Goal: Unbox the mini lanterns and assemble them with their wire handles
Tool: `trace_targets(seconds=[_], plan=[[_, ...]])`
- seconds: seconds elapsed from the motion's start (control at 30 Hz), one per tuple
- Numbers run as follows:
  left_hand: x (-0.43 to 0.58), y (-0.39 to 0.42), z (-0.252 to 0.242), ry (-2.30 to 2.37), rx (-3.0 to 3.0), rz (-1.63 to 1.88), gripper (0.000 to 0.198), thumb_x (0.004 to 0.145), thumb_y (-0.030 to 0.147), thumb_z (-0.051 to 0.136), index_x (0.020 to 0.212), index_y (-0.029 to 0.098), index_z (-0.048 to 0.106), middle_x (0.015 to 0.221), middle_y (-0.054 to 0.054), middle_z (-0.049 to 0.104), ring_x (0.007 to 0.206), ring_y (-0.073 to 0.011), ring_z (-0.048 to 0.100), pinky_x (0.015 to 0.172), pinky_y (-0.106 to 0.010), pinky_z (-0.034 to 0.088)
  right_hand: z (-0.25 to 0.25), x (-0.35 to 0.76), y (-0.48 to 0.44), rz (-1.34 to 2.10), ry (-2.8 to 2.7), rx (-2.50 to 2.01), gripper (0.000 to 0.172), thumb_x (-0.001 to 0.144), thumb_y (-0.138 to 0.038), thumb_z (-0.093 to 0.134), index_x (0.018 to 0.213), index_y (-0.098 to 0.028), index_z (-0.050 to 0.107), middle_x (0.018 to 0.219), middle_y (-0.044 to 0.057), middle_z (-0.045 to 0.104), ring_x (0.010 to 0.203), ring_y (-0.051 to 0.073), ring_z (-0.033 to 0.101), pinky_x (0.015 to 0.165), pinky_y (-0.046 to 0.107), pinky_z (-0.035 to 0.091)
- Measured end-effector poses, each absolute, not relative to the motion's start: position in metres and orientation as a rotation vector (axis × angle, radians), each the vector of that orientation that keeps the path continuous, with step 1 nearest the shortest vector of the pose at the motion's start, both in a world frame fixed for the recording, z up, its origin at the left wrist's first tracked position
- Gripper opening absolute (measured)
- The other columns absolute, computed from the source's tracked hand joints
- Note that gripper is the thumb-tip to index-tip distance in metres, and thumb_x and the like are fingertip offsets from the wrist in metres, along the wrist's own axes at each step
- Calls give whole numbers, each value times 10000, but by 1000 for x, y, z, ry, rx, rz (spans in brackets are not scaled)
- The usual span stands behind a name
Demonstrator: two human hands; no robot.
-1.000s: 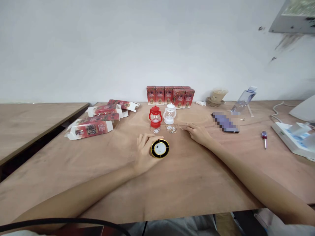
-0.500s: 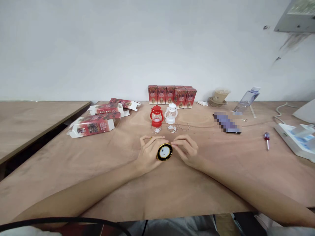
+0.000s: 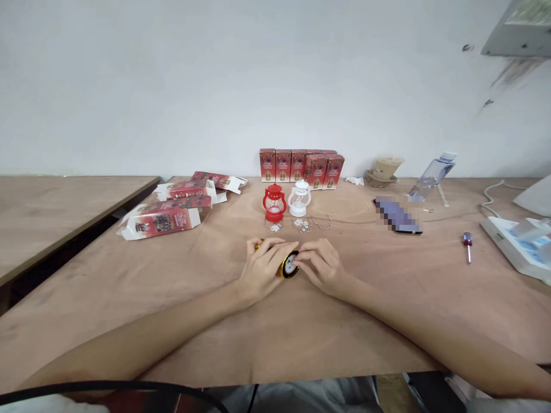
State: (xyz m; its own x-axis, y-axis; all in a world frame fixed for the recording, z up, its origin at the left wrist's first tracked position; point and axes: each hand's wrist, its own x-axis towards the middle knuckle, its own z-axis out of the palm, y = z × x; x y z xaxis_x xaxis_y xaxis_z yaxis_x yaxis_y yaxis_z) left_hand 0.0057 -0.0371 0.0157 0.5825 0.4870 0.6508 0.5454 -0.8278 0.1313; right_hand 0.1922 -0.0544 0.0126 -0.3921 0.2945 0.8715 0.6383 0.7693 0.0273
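Observation:
My left hand (image 3: 264, 265) is closed round a small black and gold lantern (image 3: 290, 264) lying on its side, its white round base facing right. My right hand (image 3: 321, 265) touches that base with pinched fingertips; whether they hold a small part I cannot tell. Behind my hands lie small metal and white parts (image 3: 303, 225) and thin wire handles (image 3: 322, 222). A red lantern (image 3: 274, 203) and a white lantern (image 3: 298, 199) stand upright beyond them.
A row of red boxes (image 3: 301, 166) stands at the wall. Opened flat boxes (image 3: 172, 212) lie at the left. A phone (image 3: 398, 215), a small screwdriver (image 3: 467, 244), a water bottle (image 3: 433, 172), a cup (image 3: 383, 169) and a white tray (image 3: 520, 246) are at the right. A gap separates the left table (image 3: 64, 206).
My right hand came back from the wire parts to the lantern. My left hand tipped the lantern so its base turned from facing me to facing right.

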Motion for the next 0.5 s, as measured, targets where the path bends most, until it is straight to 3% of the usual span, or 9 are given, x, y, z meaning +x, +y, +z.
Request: trace_targets(seconds=[0.5], plan=[[4, -35, 15, -938, -2579, -1076, 328, 869, 189, 499, 1196, 195, 535, 1052, -64, 699, 958, -200, 583, 799, -356, 239, 1, 218, -32, -627, -1881, -720, 51, 897, -160, 481, 869, -179, 519, 810, 70, 613, 766, 163, 574, 672, 285, 465]])
